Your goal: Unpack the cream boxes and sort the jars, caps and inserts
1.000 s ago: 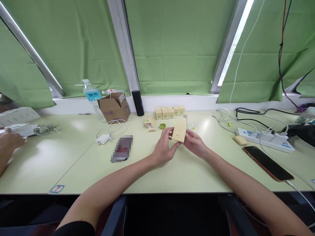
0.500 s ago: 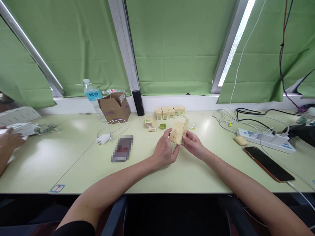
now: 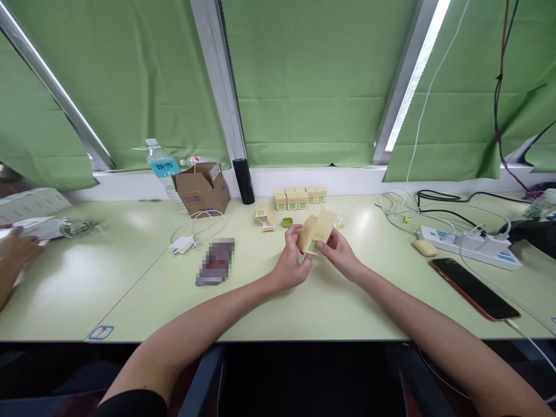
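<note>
Between my two hands is a small cream cardboard box (image 3: 324,223), with a flap standing up and a green-and-white patch low on its front. My left hand (image 3: 290,263) grips its left side, fingers behind and thumb below. My right hand (image 3: 341,252) pinches its right side, the thumb on the front by the green patch. Just beyond lies a small green container (image 3: 287,222), and left of it an opened cream box (image 3: 265,219). A small clear plastic piece (image 3: 341,222) lies behind my right hand. Several closed cream boxes (image 3: 292,200) stand in a row farther back.
To the left are a blurred-out flat item (image 3: 216,262), a white charger (image 3: 182,245), a brown carton (image 3: 202,190), a water bottle (image 3: 164,165) and a black cylinder (image 3: 244,182). Rightward lie a phone (image 3: 474,289) and a power strip (image 3: 471,246). Another person's hand (image 3: 19,249) is far left.
The cream box has turned in my hands, so its green-and-white patch now faces me and its flap leans right. My right thumb has shifted onto its front.
</note>
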Demonstrator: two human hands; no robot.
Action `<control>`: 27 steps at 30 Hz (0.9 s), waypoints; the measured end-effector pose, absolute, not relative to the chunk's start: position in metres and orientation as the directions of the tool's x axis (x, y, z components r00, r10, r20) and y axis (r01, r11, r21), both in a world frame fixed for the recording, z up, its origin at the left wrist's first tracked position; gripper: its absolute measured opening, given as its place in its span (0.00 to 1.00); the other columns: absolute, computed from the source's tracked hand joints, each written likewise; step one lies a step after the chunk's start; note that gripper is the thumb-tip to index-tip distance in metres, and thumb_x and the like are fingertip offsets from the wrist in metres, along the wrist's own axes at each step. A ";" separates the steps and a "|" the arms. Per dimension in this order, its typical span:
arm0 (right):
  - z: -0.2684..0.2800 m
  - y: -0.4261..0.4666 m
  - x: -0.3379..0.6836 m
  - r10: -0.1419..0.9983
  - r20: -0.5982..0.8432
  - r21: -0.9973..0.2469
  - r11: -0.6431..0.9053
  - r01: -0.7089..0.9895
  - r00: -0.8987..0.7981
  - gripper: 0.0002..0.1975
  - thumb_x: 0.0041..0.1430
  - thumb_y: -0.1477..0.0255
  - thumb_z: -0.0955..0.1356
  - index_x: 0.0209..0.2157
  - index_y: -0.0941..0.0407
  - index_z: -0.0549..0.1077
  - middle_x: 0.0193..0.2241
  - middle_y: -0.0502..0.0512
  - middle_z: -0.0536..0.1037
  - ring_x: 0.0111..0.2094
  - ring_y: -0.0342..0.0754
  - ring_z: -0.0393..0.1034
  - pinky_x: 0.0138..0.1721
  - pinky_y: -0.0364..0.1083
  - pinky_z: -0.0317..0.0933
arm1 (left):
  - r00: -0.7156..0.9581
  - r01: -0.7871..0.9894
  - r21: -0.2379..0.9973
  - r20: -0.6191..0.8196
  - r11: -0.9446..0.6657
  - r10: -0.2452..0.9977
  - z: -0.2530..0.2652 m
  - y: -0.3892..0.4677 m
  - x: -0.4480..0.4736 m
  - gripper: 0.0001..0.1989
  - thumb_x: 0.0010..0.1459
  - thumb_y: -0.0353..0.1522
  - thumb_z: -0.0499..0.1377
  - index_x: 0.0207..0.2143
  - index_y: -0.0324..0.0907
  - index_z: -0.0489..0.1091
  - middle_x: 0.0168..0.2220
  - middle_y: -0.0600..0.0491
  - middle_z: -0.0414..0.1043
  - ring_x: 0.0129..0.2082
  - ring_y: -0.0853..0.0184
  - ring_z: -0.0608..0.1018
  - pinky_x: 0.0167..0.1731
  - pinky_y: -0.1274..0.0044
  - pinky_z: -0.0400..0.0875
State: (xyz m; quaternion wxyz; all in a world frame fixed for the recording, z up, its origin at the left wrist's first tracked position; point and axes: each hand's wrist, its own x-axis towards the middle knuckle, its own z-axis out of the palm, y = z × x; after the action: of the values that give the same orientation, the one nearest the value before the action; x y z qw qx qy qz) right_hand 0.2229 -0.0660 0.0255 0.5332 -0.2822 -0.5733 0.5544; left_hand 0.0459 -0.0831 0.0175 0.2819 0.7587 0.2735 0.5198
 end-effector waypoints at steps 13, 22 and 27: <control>0.028 -0.064 0.222 0.937 0.268 -0.959 0.236 -0.160 -0.224 0.28 0.48 0.53 0.79 0.45 0.53 0.73 0.40 0.56 0.80 0.32 0.46 0.71 0.32 0.47 0.68 | 0.355 -0.125 0.871 0.486 -0.474 0.799 0.017 -0.074 0.043 0.34 0.58 0.32 0.58 0.61 0.50 0.43 0.56 0.45 0.67 0.48 0.62 0.78 0.45 0.68 0.75; 0.034 -0.064 0.224 0.961 0.227 -0.959 0.192 -0.208 -0.160 0.29 0.46 0.48 0.78 0.41 0.53 0.74 0.30 0.48 0.77 0.24 0.41 0.66 0.28 0.45 0.66 | 0.406 -0.089 0.840 0.521 -0.535 0.750 0.015 -0.075 0.041 0.38 0.53 0.27 0.58 0.63 0.52 0.45 0.57 0.45 0.67 0.49 0.60 0.77 0.46 0.65 0.75; 0.037 -0.064 0.225 0.968 0.196 -0.964 0.161 -0.213 -0.155 0.30 0.45 0.48 0.79 0.40 0.53 0.72 0.31 0.48 0.77 0.24 0.40 0.66 0.27 0.44 0.65 | 0.326 0.077 0.819 0.519 -0.569 0.790 0.016 -0.074 0.042 0.32 0.62 0.35 0.60 0.63 0.48 0.48 0.63 0.40 0.61 0.54 0.58 0.75 0.49 0.64 0.74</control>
State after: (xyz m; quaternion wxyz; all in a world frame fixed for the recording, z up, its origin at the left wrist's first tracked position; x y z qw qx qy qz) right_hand 0.2247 -0.0638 0.0369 0.5450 -0.3545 -0.5326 0.5419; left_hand 0.0418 -0.0745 0.0162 0.3571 0.7317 0.2963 0.4993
